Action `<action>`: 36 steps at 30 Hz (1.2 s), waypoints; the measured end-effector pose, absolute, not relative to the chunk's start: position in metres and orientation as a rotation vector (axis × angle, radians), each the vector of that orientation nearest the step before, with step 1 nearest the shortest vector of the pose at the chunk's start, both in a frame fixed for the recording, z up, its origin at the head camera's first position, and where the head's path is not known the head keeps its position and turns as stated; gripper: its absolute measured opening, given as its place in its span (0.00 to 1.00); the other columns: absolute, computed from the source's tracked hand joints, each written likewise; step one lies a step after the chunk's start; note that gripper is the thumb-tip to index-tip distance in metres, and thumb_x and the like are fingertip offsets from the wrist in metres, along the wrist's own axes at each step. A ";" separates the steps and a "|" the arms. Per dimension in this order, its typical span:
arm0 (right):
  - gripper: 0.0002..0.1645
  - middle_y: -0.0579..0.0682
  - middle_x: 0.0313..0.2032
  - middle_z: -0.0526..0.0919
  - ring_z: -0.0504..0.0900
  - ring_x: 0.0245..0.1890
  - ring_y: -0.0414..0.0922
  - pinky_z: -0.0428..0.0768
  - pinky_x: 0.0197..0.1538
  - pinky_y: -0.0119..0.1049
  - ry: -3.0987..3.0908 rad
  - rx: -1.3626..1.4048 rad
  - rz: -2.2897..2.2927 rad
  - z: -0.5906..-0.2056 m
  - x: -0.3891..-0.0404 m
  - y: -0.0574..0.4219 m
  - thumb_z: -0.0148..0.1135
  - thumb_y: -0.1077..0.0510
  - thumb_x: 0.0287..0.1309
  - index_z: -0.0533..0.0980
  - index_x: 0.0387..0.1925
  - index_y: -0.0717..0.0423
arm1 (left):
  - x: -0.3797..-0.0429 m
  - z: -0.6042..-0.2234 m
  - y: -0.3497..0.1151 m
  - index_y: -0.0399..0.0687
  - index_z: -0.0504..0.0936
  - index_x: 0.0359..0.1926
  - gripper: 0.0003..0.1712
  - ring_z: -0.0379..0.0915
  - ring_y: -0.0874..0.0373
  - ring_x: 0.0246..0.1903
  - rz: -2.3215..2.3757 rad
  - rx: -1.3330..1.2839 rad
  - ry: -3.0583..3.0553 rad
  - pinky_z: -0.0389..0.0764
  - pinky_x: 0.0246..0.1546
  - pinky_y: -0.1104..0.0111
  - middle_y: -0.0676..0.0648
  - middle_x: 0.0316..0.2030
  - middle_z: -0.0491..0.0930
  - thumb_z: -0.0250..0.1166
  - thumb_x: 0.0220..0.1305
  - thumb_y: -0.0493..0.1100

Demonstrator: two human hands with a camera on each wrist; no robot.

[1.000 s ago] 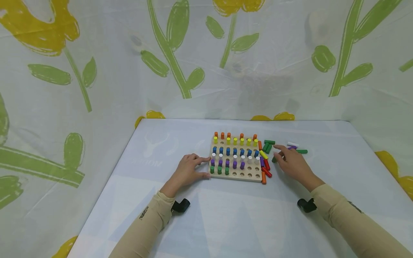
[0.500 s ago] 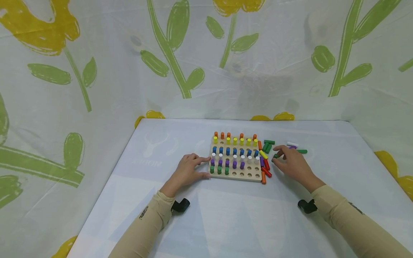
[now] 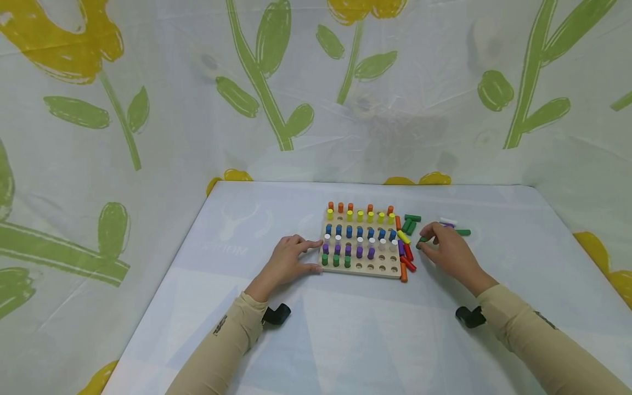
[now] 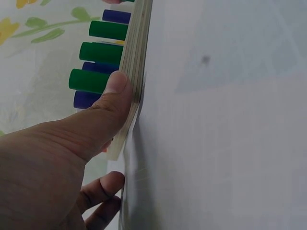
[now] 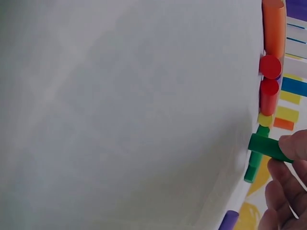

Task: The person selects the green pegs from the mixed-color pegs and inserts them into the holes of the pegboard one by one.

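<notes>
So the table's a pale, smooth-looking sheet [image 3: 316, 340], and round pegs on something like that could roll off at the slightest nudge. The left hand [image 3: 288, 260] is fairly relaxed, thumb and a finger just touching the left side of the board [image 3: 362, 274] — not really a grip, so I reckon the board could skid if it got pushed sideways. Nearest row has three green pegs [image 3: 336, 260] upright at the left, bare holes to the right. Next back is purple, then white with a gap mid-row, so a careless knuckle could knock a neighbour there. A loose orange peg [image 3: 404, 272] and some red pegs [image 3: 408, 258] are crammed along the board's right side, easy to scatter if a hand swept low. Right beyond them the right hand [image 3: 450, 249] pinches a green peg [image 5: 265, 146] by one end, tilted — a fingertip hold like that could let it twist or drop. Farther back, more loose greens [image 3: 410, 226] and a white peg [image 3: 448, 220] lie near the hand, then the flowery cloth [image 3: 395, 131].
</notes>
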State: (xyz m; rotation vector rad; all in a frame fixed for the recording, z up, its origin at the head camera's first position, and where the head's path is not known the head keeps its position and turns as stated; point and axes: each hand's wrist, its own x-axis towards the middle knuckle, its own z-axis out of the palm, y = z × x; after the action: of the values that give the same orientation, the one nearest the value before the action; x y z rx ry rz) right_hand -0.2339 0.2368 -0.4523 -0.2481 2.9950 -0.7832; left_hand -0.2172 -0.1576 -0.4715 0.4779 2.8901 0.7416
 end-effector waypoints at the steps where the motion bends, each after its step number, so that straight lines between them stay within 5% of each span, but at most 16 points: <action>1: 0.19 0.61 0.47 0.80 0.75 0.47 0.57 0.79 0.50 0.52 2.997 -0.246 -0.783 -0.452 -0.234 0.237 0.68 0.59 0.64 0.74 0.52 0.62 | -0.217 -0.471 -0.158 0.64 0.75 0.70 0.42 0.65 0.47 0.55 0.742 0.480 2.890 0.66 0.59 0.54 0.50 0.47 0.74 0.76 0.55 0.61; 36: 0.17 0.55 0.43 0.82 0.76 0.44 0.53 0.79 0.45 0.47 3.069 -0.398 -0.863 -0.446 -0.215 0.219 0.69 0.59 0.62 0.76 0.49 0.60 | -0.217 -0.471 -0.157 0.64 0.75 0.70 0.42 0.65 0.47 0.54 0.736 0.486 2.897 0.67 0.58 0.54 0.50 0.46 0.74 0.76 0.55 0.62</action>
State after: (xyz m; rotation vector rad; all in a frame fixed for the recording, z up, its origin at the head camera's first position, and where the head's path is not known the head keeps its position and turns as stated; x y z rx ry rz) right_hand -0.2154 0.2192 -0.4456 -0.3984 3.0686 -0.8630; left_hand -0.2174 -0.1572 -0.4710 0.4864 2.8970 0.7361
